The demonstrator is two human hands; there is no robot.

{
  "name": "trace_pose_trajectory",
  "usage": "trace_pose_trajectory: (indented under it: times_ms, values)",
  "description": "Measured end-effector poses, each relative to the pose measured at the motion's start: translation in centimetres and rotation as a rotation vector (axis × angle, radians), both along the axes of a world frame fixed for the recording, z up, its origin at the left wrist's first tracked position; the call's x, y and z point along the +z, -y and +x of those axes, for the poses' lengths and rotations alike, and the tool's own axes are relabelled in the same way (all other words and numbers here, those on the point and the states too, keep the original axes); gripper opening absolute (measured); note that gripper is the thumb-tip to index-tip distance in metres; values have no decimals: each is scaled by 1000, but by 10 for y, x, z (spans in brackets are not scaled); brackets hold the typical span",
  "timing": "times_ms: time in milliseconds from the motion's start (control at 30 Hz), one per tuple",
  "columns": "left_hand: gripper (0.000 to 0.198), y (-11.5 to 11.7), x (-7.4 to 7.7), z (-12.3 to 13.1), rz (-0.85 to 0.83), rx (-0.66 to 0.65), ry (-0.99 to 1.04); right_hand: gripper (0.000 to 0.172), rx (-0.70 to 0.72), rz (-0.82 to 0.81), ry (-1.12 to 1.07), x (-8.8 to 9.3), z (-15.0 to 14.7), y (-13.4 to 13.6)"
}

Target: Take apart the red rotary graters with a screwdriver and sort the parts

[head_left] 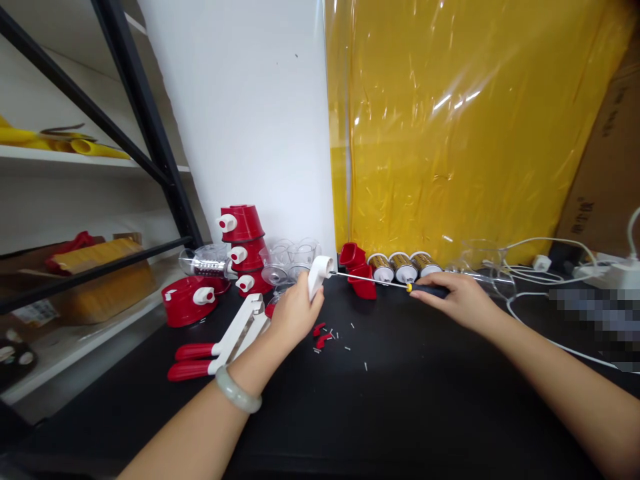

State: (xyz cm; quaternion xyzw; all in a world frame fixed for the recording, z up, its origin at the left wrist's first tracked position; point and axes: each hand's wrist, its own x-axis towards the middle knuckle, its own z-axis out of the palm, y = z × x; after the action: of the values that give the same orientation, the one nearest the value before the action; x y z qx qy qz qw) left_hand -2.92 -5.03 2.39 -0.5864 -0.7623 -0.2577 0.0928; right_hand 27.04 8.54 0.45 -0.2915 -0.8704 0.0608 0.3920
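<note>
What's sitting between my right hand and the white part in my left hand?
The head view shows a metal screwdriver shaft spanning from your right hand to the white part in your left hand, with red plastic parts behind it.

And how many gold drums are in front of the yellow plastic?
3, side by side: left drum, middle drum and right drum. More could be hidden.
</note>
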Motion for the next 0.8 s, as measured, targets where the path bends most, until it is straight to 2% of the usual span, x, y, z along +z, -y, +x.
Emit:
trace_pose_trajectory:
  times_ms: [267,367,467,567,633,733,800]
  values:
    - [20,2,0,3,-38,11,-18,31,-69,79,30,5,0,8]
    - [20,2,1,3,-53,23,-20,32,-55,44,-38,5,-2,10]
    - [21,1,2,2,-44,54,-22,37,2,-136,-267,1,-6,6]
    - [22,1,3,3,-38,55,-23,37,106,-432,-559,0,-8,2]
    - [21,2,2,4,-40,43,-22,45,196,-617,-720,2,-9,2]
    - [21,2,1,5,-31,50,-13,73,253,-833,-771,4,-9,6]
    - [20,0,-1,4,-27,60,-14,81,205,-915,-698,5,-9,8]
